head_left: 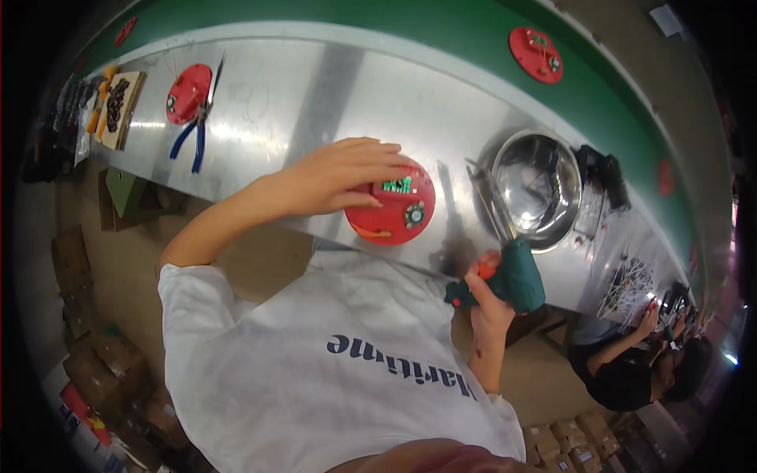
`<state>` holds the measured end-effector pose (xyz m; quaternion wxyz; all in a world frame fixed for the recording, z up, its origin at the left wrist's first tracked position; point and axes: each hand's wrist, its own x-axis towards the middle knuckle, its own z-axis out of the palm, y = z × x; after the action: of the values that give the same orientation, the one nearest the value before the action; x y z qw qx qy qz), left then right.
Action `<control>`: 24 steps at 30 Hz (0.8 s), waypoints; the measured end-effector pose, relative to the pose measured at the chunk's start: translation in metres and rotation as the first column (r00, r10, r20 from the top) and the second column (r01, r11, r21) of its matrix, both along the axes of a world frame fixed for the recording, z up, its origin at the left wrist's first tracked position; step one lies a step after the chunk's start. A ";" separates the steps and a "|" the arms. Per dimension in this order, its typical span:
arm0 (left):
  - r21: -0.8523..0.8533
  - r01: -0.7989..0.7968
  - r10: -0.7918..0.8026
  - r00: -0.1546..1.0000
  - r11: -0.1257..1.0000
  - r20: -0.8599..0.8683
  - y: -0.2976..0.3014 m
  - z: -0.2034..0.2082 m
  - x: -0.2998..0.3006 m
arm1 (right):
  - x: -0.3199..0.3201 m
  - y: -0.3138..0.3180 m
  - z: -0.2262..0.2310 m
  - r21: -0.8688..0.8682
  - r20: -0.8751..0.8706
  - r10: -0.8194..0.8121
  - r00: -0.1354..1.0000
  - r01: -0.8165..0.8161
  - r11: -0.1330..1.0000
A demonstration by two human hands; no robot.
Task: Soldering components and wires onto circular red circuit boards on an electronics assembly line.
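A red round plate point(418, 225) lies on the metal bench in front of me, with a small green circuit board point(398, 185), a round dark component point(415, 214) and orange wire on it. My left hand point(343, 175) comes over it from the left, fingers and thumb spanning the raised red part beside the board. At the bench's near edge my right hand point(490, 303) is wrapped round the handle of a dark green power screwdriver point(522, 276) with an orange trigger. Its long metal front end points away from me, beside a steel bowl point(574, 193) and clear of the plate.
Blue-handled pliers point(197, 134) lie against another red plate point(189, 93) at left, near a wooden tray point(122, 110) of small dark parts. A further red plate point(536, 55) sits on the green strip point(465, 39). White wires point(627, 288) and a person in black point(631, 378) are at right.
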<state>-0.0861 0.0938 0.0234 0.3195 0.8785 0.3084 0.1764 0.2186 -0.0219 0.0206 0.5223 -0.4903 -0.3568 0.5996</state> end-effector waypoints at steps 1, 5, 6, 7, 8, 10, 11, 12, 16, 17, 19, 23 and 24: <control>-0.030 0.002 -0.002 1.000 1.000 0.002 -0.007 -0.006 0.003 | -0.003 -0.001 -0.001 -0.030 0.002 -0.002 1.000 0.002 1.000; 0.112 -0.038 0.049 0.994 0.993 -0.094 -0.039 -0.013 0.006 | -0.013 -0.006 0.000 -0.077 -0.073 -0.053 0.996 0.048 0.996; 0.140 -0.196 0.202 0.979 0.971 -0.031 -0.048 -0.013 0.002 | -0.011 -0.006 -0.003 -0.063 -0.083 -0.050 0.995 0.045 0.997; 0.158 -0.349 0.349 0.937 0.924 0.032 -0.057 -0.014 -0.002 | -0.010 -0.007 -0.005 -0.050 -0.095 -0.047 0.994 0.042 0.998; 0.176 -0.470 0.468 0.882 0.865 0.059 -0.074 -0.015 -0.004 | -0.008 -0.011 -0.005 -0.027 -0.085 -0.028 0.996 0.025 0.999; -0.089 -0.573 0.580 0.805 0.814 0.125 -0.110 -0.021 -0.001 | -0.007 -0.008 -0.005 -0.057 -0.092 -0.028 0.995 0.022 0.998; -0.344 -0.616 0.692 0.702 0.708 0.167 -0.126 -0.023 0.000 | -0.008 -0.007 -0.006 -0.071 -0.093 -0.031 0.995 0.024 0.997; -0.229 -0.624 0.665 0.707 0.747 0.240 -0.132 -0.026 0.009 | -0.009 -0.006 -0.008 -0.079 -0.107 -0.024 0.994 0.015 0.997; -0.544 -0.600 0.798 0.544 0.586 0.259 -0.138 -0.018 0.047 | -0.015 0.001 -0.015 -0.086 -0.078 0.043 0.996 -0.050 0.995; -0.552 -0.600 0.802 0.538 0.579 0.257 -0.136 -0.019 0.052 | -0.019 0.003 -0.012 -0.092 -0.094 0.072 0.993 -0.081 0.992; -0.718 -0.472 0.847 0.419 0.512 0.328 -0.130 -0.017 0.060 | -0.025 0.007 -0.009 -0.103 -0.096 0.097 0.991 -0.106 0.989; -0.760 -0.441 0.839 0.487 0.477 0.244 -0.122 -0.010 0.066 | -0.034 0.014 -0.012 -0.083 -0.071 0.154 0.986 -0.160 0.984; -0.727 -0.470 0.824 0.516 0.500 0.234 -0.120 -0.011 0.067 | -0.039 0.016 -0.011 -0.092 -0.058 0.177 0.983 -0.182 0.979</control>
<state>-0.0190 -0.0260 0.0123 0.5475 0.4458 0.5607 0.4326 0.1798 -0.0061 0.0100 0.4504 -0.4659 -0.3568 0.6729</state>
